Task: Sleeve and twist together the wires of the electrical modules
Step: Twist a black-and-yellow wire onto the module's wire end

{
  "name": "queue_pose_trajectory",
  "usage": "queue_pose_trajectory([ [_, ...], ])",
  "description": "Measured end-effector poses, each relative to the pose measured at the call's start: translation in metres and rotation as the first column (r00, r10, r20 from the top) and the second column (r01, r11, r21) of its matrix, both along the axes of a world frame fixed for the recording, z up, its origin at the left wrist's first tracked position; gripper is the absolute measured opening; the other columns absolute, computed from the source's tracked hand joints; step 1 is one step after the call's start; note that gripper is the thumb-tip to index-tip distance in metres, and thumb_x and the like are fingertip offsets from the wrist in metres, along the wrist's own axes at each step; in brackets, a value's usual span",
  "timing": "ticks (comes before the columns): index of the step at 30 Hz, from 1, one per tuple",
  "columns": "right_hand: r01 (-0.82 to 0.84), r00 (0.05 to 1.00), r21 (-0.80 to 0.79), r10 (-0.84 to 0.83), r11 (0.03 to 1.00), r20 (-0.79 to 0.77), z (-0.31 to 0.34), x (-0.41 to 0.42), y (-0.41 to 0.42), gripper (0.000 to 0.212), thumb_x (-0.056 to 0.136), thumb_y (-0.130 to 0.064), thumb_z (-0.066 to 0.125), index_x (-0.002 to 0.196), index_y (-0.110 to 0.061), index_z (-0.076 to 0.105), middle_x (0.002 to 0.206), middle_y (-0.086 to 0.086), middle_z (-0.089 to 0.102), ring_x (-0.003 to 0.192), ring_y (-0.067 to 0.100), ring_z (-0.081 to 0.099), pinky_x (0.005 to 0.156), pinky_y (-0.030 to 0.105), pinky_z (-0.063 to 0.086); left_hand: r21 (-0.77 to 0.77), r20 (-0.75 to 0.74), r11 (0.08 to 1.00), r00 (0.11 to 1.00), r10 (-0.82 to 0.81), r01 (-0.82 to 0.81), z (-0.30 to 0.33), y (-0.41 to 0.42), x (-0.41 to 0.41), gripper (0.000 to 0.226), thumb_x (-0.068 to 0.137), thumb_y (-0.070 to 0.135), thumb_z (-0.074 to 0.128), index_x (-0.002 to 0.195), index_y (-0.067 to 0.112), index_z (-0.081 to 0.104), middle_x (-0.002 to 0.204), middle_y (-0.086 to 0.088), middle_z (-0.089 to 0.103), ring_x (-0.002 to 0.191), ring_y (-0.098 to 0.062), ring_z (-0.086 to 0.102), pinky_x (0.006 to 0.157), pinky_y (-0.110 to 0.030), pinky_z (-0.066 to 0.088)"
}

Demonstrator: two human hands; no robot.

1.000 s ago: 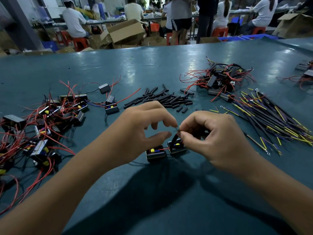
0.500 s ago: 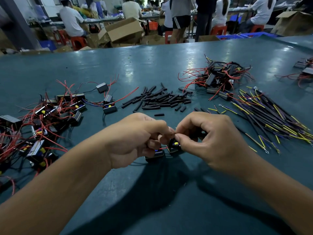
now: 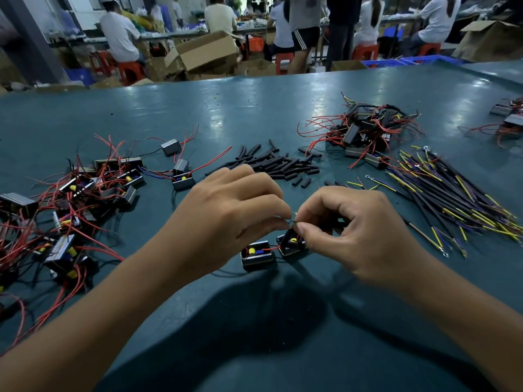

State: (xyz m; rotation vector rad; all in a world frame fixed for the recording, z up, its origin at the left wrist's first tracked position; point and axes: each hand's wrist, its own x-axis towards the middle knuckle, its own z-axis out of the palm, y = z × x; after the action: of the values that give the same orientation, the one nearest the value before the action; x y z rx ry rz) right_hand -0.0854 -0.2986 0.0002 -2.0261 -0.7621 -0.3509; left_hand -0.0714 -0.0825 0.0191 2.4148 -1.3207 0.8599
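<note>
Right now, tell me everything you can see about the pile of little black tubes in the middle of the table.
The pile of black sleeve pieces is a loose scatter of short, matte, rubbery-looking tubes, lying flat on the teal table at mixed angles, some overlapping. A few strays lie apart at its near and right edges. It sits beyond both hands; neither touches it. A red wire runs beside its left edge.

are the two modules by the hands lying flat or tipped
The left module lies flat, open face up. The right module looks tipped, one side raised toward the right hand.
</note>
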Motion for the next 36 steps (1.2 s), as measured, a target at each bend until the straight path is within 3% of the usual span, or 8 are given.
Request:
queue_pose_trajectory([
  [4, 0.010, 0.999, -0.009, -0.010, 1.000, 0.031, 0.000, 0.000, 0.000, 0.004, 0.079, -0.013, 0.071, 0.076, -0.014, 0.069, 0.067, -0.009, 0.065, 0.060, 0.009, 0.059, 0.058, 0.015, 0.044, -0.076, -0.324, 0.996, 0.946, 0.008, -0.035, 0.002, -0.007, -0.005, 0.011, 0.094, 0.024, 0.066, 0.087, 0.017, 0.070, 0.082, 0.013, 0.062, 0.075, -0.011, 0.054, 0.068, -0.032, 0.046],
  [10, -0.008, 0.999, -0.010, 0.009, 1.000, 0.036, 0.000, 0.000, 0.000, 0.004, 0.080, -0.012, 0.072, 0.076, -0.014, 0.070, 0.067, -0.009, 0.064, 0.060, 0.008, 0.058, 0.059, 0.012, 0.042, -0.333, -0.936, 0.786, 0.083, -0.342, -0.521, 0.003, -0.023, -0.013, 0.020, 0.091, 0.013, 0.061, 0.072, 0.011, 0.066, 0.055, 0.003, 0.052, 0.050, -0.011, 0.037, 0.053, -0.026, 0.026],
  [14, -0.005, 1.000, 0.009, 0.005, 1.000, 0.016, 0.001, 0.001, -0.003, 0.010, 0.081, -0.008, 0.074, 0.076, -0.015, 0.069, 0.066, -0.008, 0.065, 0.059, 0.009, 0.058, 0.058, 0.013, 0.043, -0.247, -0.683, 0.932, 0.730, 0.026, -0.265, 0.001, -0.010, -0.015, 0.005, 0.084, 0.031, 0.071, 0.085, 0.026, 0.069, 0.073, 0.013, 0.060, 0.063, -0.007, 0.052, 0.061, -0.020, 0.040],
  [17, -0.002, 1.000, 0.011, 0.002, 1.000, 0.012, 0.001, 0.001, -0.002, 0.006, 0.080, -0.010, 0.072, 0.076, -0.015, 0.069, 0.067, -0.008, 0.065, 0.060, 0.010, 0.059, 0.058, 0.014, 0.044, -0.140, -0.369, 0.982, 0.927, 0.064, -0.123, 0.002, -0.004, -0.014, 0.015, 0.085, 0.027, 0.074, 0.098, 0.020, 0.071, 0.096, 0.009, 0.062, 0.080, -0.010, 0.056, 0.072, -0.022, 0.044],
  [22, -0.011, 1.000, 0.017, 0.011, 1.000, 0.007, 0.001, 0.000, -0.002, 0.005, 0.079, -0.010, 0.070, 0.075, -0.014, 0.069, 0.066, -0.008, 0.064, 0.058, 0.008, 0.057, 0.058, 0.013, 0.043, 0.035, -0.052, 0.996, 0.995, 0.090, -0.088, 0.006, -0.008, -0.012, 0.019, 0.096, 0.029, 0.063, 0.092, 0.014, 0.074, 0.093, 0.001, 0.067, 0.082, -0.027, 0.061, 0.069, -0.046, 0.050],
  [25, -0.002, 1.000, 0.001, 0.002, 1.000, 0.025, 0.001, 0.001, -0.003, 0.004, 0.080, -0.012, 0.070, 0.076, -0.012, 0.069, 0.067, -0.008, 0.065, 0.060, 0.009, 0.058, 0.059, 0.015, 0.044, -0.048, -0.268, 0.992, 0.958, 0.098, -0.115, 0.007, -0.013, -0.015, 0.013, 0.094, 0.029, 0.063, 0.084, 0.021, 0.068, 0.082, 0.011, 0.061, 0.075, -0.013, 0.056, 0.066, -0.036, 0.048],
  [31, -0.031, 0.999, -0.004, 0.031, 1.000, 0.024, 0.000, 0.000, -0.002, 0.005, 0.080, -0.011, 0.072, 0.077, -0.011, 0.069, 0.068, -0.007, 0.065, 0.060, 0.009, 0.058, 0.059, 0.015, 0.044, -0.330, -0.940, 0.757, 0.123, -0.318, -0.565, 0.005, -0.028, -0.017, 0.024, 0.088, 0.011, 0.064, 0.064, 0.013, 0.064, 0.052, 0.003, 0.051, 0.044, -0.008, 0.036, 0.046, -0.021, 0.027],
  [36, -0.014, 1.000, 0.027, 0.015, 1.000, -0.017, 0.000, 0.002, -0.006, 0.006, 0.080, -0.013, 0.071, 0.076, -0.016, 0.068, 0.066, -0.007, 0.065, 0.059, 0.010, 0.058, 0.058, 0.019, 0.046, -0.257, -0.557, 0.947, 0.831, 0.020, -0.195, 0.001, -0.014, -0.015, 0.005, 0.089, 0.027, 0.073, 0.087, 0.023, 0.071, 0.078, 0.017, 0.062, 0.065, -0.006, 0.054, 0.061, -0.017, 0.040],
])
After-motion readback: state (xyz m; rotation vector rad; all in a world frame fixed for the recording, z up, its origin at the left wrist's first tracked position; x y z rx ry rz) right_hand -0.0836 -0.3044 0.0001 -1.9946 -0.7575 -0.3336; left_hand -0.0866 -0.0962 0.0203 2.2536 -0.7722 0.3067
